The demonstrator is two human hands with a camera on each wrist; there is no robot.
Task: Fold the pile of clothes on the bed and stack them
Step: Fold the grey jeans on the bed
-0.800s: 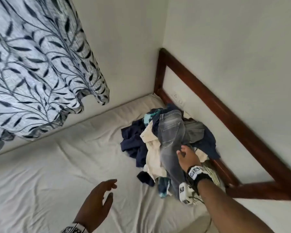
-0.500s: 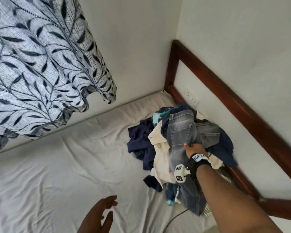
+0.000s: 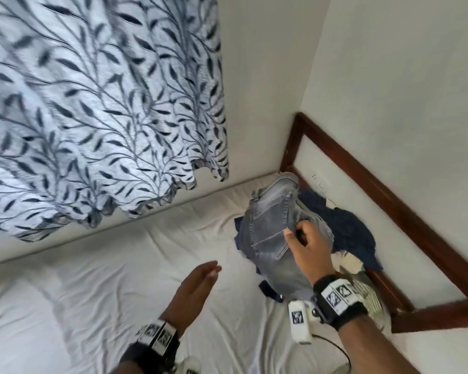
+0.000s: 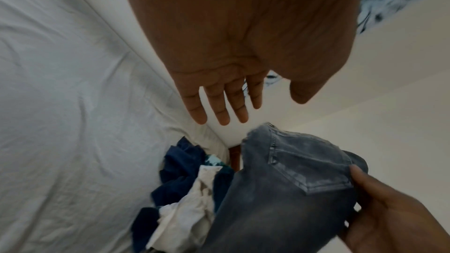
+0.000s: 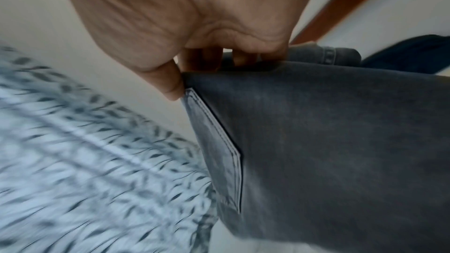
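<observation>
A pair of grey jeans (image 3: pixel 270 238) hangs lifted above the pile of clothes (image 3: pixel 346 228) in the bed's far right corner. My right hand (image 3: pixel 303 244) grips the jeans (image 5: pixel 328 141) near a back pocket, thumb on the outer face and fingers curled behind the denim. My left hand (image 3: pixel 197 284) hovers to the left of the jeans (image 4: pixel 287 186), palm open, fingers straight, holding nothing. The pile (image 4: pixel 185 186) shows navy, cream and teal garments under the jeans. Part of the pile is hidden behind the raised denim.
A white wrinkled sheet (image 3: pixel 97 271) covers the mattress to the left of the pile. A dark wooden bed frame (image 3: pixel 389 201) runs along the right wall. A leaf-patterned curtain (image 3: pixel 97 103) hangs at the upper left above the bed.
My right hand has raised the grey jeans up off the pile. My left hand has come up and moved rightward toward them. The head view has tilted upward.
</observation>
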